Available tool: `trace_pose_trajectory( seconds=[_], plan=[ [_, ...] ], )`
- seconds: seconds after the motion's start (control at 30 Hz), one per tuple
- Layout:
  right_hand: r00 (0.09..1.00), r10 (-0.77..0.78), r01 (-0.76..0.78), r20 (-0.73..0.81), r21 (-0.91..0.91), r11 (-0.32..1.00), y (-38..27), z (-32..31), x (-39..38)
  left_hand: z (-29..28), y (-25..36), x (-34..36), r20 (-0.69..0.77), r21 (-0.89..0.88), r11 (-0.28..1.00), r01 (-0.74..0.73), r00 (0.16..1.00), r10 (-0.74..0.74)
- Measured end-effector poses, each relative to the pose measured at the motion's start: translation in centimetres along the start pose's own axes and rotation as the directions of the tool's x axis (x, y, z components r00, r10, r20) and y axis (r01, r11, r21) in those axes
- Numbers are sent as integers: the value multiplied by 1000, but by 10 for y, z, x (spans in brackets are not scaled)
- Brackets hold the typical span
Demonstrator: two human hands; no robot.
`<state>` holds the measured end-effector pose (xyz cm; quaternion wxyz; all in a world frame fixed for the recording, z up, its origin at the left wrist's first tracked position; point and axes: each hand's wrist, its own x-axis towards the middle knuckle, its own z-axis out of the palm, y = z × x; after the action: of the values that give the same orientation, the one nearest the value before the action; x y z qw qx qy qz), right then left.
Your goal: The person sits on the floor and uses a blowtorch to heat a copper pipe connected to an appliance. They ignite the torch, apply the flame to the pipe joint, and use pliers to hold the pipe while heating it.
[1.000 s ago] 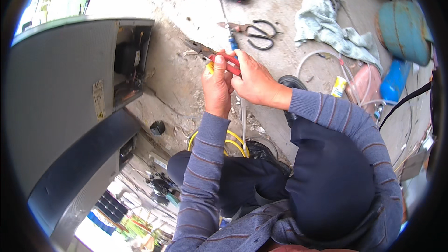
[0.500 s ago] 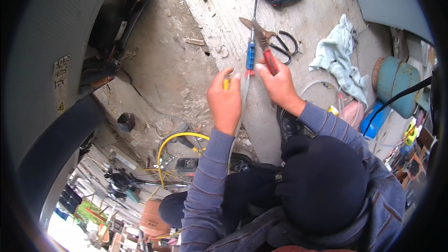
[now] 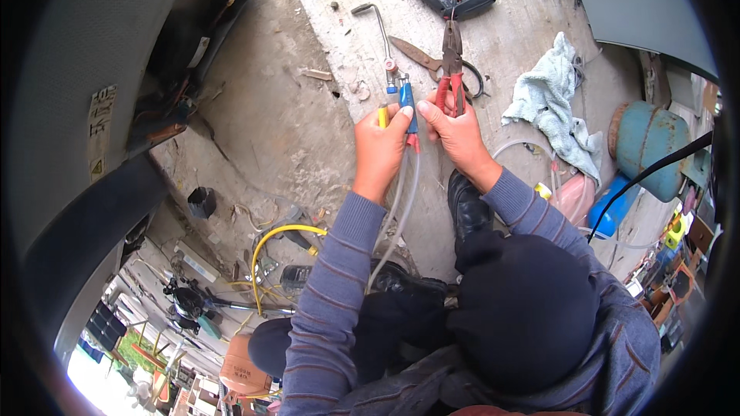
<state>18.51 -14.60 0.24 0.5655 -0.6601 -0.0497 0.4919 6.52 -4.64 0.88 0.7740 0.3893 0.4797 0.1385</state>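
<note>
A worker's left hand (image 3: 379, 148) grips a blue-handled gas torch (image 3: 408, 100) and small yellow object (image 3: 383, 117); the right hand (image 3: 467, 143) clasps red-handled pliers (image 3: 452, 48).

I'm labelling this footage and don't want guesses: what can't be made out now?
Head view, scissors: middle hidden behind the pliers.
Head view, yellow object: lower part hidden by the left hand.
Head view, grey panel at upper right: cut off by the picture's edge.

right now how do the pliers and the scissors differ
The pliers are in the right hand; the scissors lie on the floor. The pliers' handles are red; the scissors' looped handle, partly hidden, is black. The pliers point ahead, the scissors mostly leftward. Both have metal working ends.
</note>
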Motion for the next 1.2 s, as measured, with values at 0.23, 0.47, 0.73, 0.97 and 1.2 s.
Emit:
trace_pose_trajectory(
  seconds=[0.23,0.47,0.73,0.97,1.2],
  plan=[
    [953,87,-160,290,238,958,-31,40,-14,-10,-3,-56,-163,-58,989,-135,979,124],
    [899,47,-122,436,145,982,-42,65,-40,-57,49,-85,-180,631,602,-489,663,727],
    [864,82,-153,497,104,983,-45,75,-74,-75,64,-101,22,622,471,-625,615,788],
    [870,113,-209,481,151,966,-37,76,-75,-68,49,-100,-206,378,786,-489,783,587],
    [877,124,-226,465,171,959,-36,62,-71,-115,27,-93,-343,-383,901,-206,937,68]
  ],
)
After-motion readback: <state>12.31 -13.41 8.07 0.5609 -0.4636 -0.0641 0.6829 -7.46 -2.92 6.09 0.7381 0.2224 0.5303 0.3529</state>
